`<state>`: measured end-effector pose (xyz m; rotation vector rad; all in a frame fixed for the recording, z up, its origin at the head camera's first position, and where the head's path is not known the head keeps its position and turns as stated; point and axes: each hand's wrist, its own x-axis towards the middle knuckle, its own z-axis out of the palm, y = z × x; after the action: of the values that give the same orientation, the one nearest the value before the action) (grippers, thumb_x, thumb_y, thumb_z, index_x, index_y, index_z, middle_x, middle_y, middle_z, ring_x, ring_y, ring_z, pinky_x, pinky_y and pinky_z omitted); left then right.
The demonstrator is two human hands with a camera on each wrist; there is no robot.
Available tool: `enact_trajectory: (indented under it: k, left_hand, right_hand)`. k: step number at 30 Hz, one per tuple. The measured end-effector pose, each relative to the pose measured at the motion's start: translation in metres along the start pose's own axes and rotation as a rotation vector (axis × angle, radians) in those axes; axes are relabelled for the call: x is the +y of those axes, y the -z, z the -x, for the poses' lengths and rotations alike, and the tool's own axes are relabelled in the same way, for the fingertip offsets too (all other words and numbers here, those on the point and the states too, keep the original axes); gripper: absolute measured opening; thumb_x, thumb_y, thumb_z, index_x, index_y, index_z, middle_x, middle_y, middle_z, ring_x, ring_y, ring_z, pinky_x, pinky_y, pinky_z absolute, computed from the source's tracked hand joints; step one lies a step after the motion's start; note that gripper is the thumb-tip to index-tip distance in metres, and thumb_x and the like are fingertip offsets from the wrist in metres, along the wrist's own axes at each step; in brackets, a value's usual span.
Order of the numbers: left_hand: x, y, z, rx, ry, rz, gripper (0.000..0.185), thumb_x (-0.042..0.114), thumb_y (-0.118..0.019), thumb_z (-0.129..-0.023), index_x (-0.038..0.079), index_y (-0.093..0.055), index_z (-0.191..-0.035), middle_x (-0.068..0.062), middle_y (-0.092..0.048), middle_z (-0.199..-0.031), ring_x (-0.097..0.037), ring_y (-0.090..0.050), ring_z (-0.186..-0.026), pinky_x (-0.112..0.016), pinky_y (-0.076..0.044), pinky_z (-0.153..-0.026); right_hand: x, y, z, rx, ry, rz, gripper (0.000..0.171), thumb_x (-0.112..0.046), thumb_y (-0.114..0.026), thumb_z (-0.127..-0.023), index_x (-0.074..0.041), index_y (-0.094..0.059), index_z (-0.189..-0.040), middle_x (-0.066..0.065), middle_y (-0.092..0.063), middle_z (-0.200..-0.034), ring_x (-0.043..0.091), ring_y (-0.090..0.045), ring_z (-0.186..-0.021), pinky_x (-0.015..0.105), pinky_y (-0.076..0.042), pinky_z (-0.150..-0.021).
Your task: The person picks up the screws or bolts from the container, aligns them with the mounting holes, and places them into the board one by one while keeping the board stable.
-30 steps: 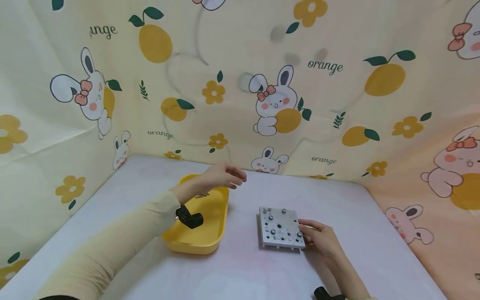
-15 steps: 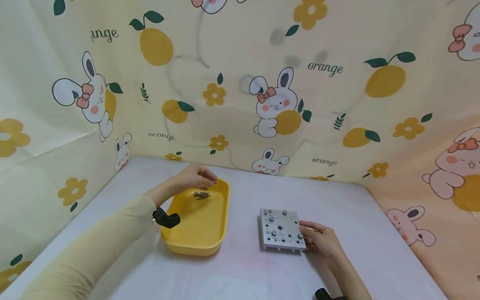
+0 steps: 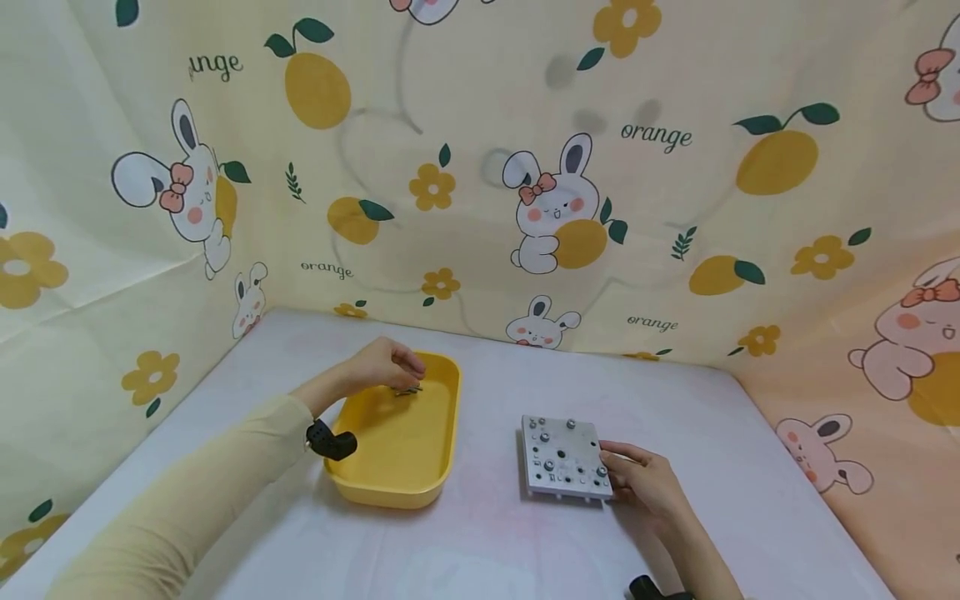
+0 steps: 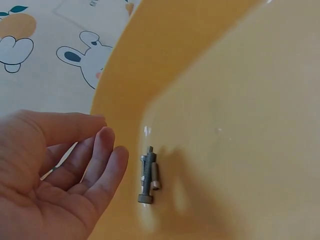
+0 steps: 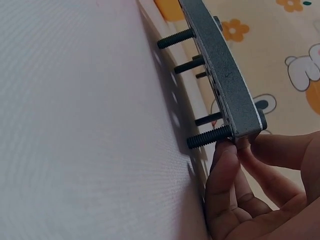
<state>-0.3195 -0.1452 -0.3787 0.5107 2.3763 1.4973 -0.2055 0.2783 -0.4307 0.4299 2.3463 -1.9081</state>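
Three walls of printed cloth [image 3: 480, 167], cream with rabbits, oranges and flowers, enclose the white table [image 3: 480, 550].

One yellow tray [image 3: 420, 492] stands left of centre on the table. One grey metal plate [image 3: 562, 458] stands to its right, well apart from it, with several screw heads and holes on its top face.

The head view shows the whole layout, but the tray contents are too small there to count. The left wrist view shows them: two screws [image 4: 148, 176], one long and one short, lying side by side and touching on the tray floor near the wall. The right wrist view shows what the head view hides: the plate is raised off the table on dark threaded screw shanks [image 5: 210, 137], four of them visible below its underside.

The left hand [image 3: 386, 365] is over the far end of the tray. In the left wrist view its fingers [image 4: 107, 165] are loosely bent, just beside the screws and holding nothing; contact with them cannot be determined.

The right hand [image 3: 645, 483] is at the plate's near right corner. In the right wrist view its thumb and fingers [image 5: 225, 165] pinch that corner at the nearest shank.

One black wrist device [image 3: 330, 442] shows on the left forearm; a second [image 3: 652, 588] shows at the bottom edge.
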Motion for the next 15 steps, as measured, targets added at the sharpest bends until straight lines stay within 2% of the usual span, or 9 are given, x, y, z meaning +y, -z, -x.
enact_trajectory:
  k: [6, 15]
  left_hand:
    - [-0.0061, -0.0017, -0.0039, -0.003, 0.001, -0.021, 0.025, -0.008, -0.067, -0.086, -0.014, -0.064, -0.11, -0.026, -0.068, -0.104, -0.029, -0.068, -0.091, -0.038, -0.055, -0.081]
    - [-0.011, -0.005, -0.006, -0.019, -0.021, -0.029, 0.027, -0.01, -0.068, -0.084, -0.015, -0.064, -0.11, -0.026, -0.067, -0.106, -0.028, -0.068, -0.092, -0.031, -0.055, -0.078]
  right_hand:
    - [0.0007, -0.0008, -0.0018, 0.001, -0.003, -0.007, 0.04, -0.015, -0.067, -0.094, 0.003, -0.06, -0.129, 0.01, -0.071, -0.099, 0.021, -0.065, -0.075, 0.031, -0.053, -0.061]
    - [0.0018, -0.0006, -0.0027, 0.017, -0.014, -0.018, 0.038, -0.015, -0.067, -0.094, 0.002, -0.062, -0.127, 0.01, -0.071, -0.098, 0.021, -0.065, -0.074, 0.03, -0.054, -0.061]
